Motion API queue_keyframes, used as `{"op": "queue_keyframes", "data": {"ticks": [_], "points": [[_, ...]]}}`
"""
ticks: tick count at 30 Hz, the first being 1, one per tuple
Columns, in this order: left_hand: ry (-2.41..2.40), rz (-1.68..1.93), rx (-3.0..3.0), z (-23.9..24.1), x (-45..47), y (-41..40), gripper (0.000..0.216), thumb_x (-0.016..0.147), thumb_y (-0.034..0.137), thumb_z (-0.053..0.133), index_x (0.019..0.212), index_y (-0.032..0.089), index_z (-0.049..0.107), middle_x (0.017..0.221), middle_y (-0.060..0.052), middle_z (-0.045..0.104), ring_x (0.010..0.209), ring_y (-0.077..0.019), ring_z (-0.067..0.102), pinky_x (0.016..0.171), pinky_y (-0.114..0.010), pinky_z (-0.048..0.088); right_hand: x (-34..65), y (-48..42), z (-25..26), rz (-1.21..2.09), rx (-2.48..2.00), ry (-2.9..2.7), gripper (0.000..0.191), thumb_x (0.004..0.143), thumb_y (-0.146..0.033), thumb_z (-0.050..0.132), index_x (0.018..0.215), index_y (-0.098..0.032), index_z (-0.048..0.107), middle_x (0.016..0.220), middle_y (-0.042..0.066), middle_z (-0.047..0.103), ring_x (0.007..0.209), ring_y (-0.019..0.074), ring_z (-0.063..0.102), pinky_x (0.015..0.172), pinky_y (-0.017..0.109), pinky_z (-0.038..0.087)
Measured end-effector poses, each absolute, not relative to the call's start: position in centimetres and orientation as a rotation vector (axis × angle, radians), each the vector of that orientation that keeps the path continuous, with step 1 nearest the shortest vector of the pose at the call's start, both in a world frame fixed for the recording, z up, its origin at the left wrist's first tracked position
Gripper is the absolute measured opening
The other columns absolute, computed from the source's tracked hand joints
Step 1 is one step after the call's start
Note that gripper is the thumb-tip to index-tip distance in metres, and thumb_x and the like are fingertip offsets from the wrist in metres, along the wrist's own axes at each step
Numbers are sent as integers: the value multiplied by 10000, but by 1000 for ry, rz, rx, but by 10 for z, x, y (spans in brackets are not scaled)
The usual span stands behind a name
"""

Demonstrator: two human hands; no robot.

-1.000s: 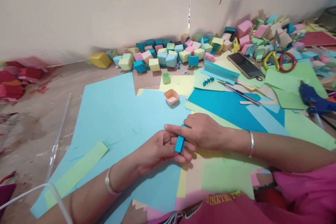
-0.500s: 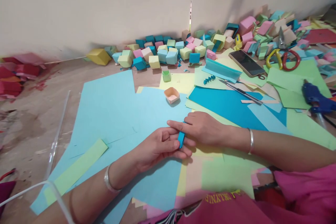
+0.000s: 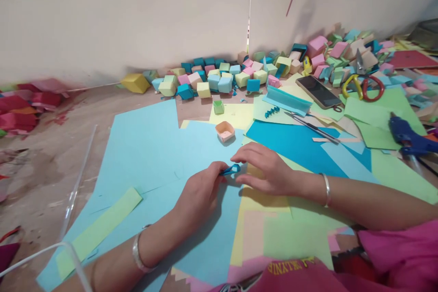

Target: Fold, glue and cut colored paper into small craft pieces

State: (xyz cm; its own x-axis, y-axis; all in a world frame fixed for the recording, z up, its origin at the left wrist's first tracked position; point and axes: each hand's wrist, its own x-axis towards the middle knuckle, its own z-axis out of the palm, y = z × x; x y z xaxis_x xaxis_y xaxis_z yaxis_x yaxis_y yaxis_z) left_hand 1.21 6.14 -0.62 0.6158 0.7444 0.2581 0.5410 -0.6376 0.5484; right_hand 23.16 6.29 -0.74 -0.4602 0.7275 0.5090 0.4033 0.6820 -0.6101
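Note:
Between the thumb and fingers of my left hand [image 3: 201, 191] is a dark-blue folded paper strip [image 3: 233, 169], its far end puffed into a small loop. My right hand [image 3: 268, 171] hovers just right of that end, thumb and fingers apart, with nothing visible in it. Whether its fingertips touch the paper I cannot tell. Below both hands lies a large light-blue paper sheet [image 3: 147, 155]. A small peach paper box [image 3: 225, 132], with its top uncovered, stands beyond my hands, and a smaller green paper box [image 3: 218, 107] is behind it.
Many paper cubes [image 3: 214, 83] line the wall. At right lie a phone [image 3: 318, 91], scissors [image 3: 372, 87], a pen [image 3: 313, 127], a blue glue gun [image 3: 409, 134] and a dark-blue sheet [image 3: 290, 141]. A green strip [image 3: 99, 232] rests at left, near a white cable [image 3: 73, 253].
My left hand has turned from palm up to palm down, still holding the blue strip. My right hand has come off the strip and its fingers have spread. The camera view has tilted slightly up.

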Motion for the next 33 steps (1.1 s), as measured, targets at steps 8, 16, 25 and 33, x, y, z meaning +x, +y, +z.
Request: {"op": "queue_keyframes", "data": {"ticks": [8, 16, 25, 33], "points": [[1083, 683, 2368, -2, 12, 65, 195, 927, 110, 450, 1044, 195, 580, 800, 0, 712, 624, -107, 627, 569, -217, 463, 231, 66, -14, 521, -877, -2019, 137, 913, -303, 609, 912, -167, 625, 788, 50, 661, 752, 159, 573, 689, 293, 471], [1198, 730, 2151, 0, 11, 69, 145, 931, 185, 504, 956, 213, 645, 688, 44, 711, 540, -91, 629, 553, -211, 484, 230, 65, -7, 770, -1044, -1812, 90, 844, -251, 679, 837, -163, 658, 717, 3, 636, 651, 107, 561, 625, 243, 450], [1171, 732, 2198, 1, 9, 67, 170, 910, 140, 508, 964, 214, 650, 722, 34, 739, 575, -108, 667, 551, -224, 492, 229, 68, -12, 1062, -1169, -1581, 113, 768, -280, 716, 793, -171, 703, 720, 23, 675, 651, 123, 567, 581, 254, 449], [1143, 721, 2284, 0, 10, 67, 153, 918, 143, 510, 958, 192, 650, 730, 35, 744, 586, -98, 676, 555, -215, 494, 230, 68, -7, 1196, -1202, -1458, 111, 729, -272, 712, 726, -163, 689, 668, 5, 660, 617, 103, 542, 562, 240, 421]]}}
